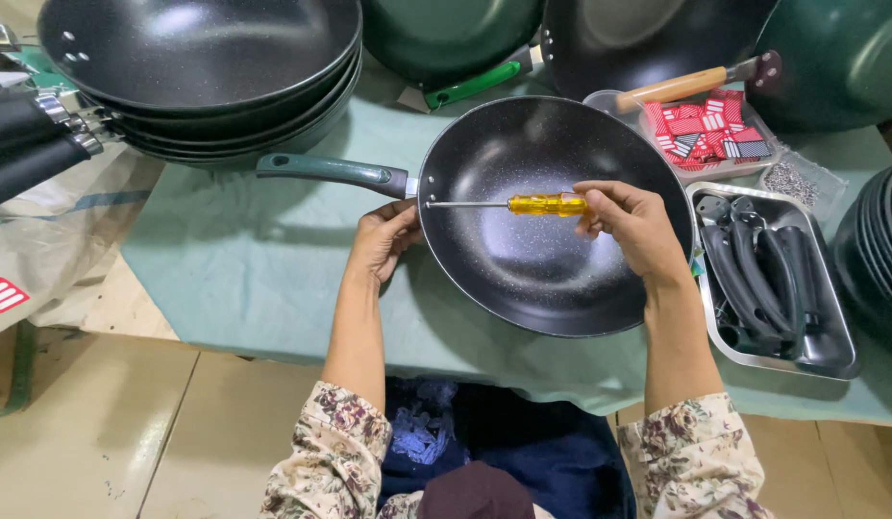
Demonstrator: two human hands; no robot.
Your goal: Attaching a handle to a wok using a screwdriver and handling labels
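Now one screwdriver meets one black pan on the green cloth.
Right hand grips its yellow handle inside the pan; left hand clasps the rim beside one green handle. Beyond, four pans sit stacked.

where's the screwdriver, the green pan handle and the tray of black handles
screwdriver (547, 204), head view, on its yellow grip beside the right hand's fingers
green pan handle (331, 170), head view, mid-length of the handle
tray of black handles (843, 358), head view, on the metal tray's bare lower right corner
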